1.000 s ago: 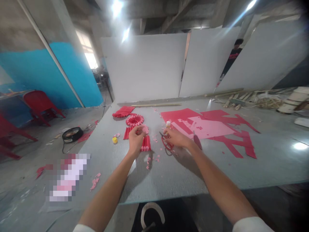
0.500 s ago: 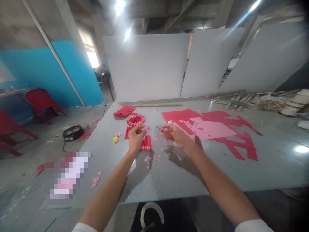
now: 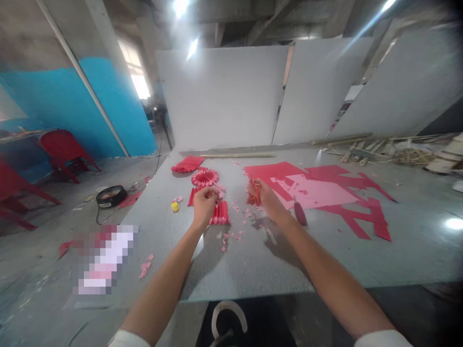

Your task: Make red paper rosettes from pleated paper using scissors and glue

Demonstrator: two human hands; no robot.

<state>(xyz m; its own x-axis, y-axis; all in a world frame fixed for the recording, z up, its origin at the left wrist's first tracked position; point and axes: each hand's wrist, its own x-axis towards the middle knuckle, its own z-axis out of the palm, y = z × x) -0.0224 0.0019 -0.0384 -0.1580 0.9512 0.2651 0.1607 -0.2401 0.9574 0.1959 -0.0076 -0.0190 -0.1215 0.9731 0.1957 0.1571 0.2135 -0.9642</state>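
"While the left hand (image 3: 204, 206) pinches a small pink paper piece (image 3: 220, 187) at its fingertips, what does the right hand (image 3: 267, 196) have?"

"Red-handled scissors (image 3: 257, 192), gripped above the counter (image 3: 224, 277)."

"And where's that pink piece exactly?"

"Over the pleated red paper (image 3: 219, 215), near the round rosette (image 3: 205, 178). Pink scraps (image 3: 235, 207) lie between the hands, and a yellow cap (image 3: 175, 206) sits left of them."

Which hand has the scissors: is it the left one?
No, the red-handled scissors are in the right hand, while the left hand holds pink paper.
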